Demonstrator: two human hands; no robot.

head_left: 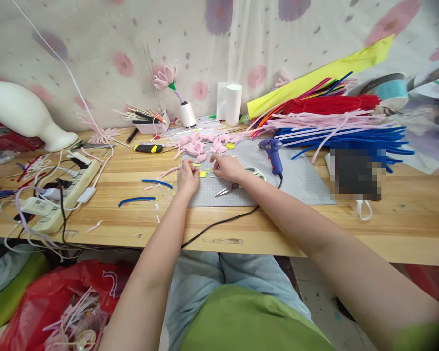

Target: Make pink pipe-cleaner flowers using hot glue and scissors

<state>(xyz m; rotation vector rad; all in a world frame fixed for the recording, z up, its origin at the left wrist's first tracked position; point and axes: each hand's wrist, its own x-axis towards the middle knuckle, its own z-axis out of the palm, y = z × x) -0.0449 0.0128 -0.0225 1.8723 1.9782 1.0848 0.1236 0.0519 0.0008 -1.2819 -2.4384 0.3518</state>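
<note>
Mat [300, 176], L hand [189, 179] half-curled, R hand [227, 168] fingertips together, yellow bit [203, 174] btwn, can't tell what's held

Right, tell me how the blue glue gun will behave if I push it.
The glue gun would probably slide rather than roll, since it appears to lie on its side on the gray cutting mat. Its molded body looks rigid, so it likely won't bend. The black cord at its handle may drag or twist it.
</note>
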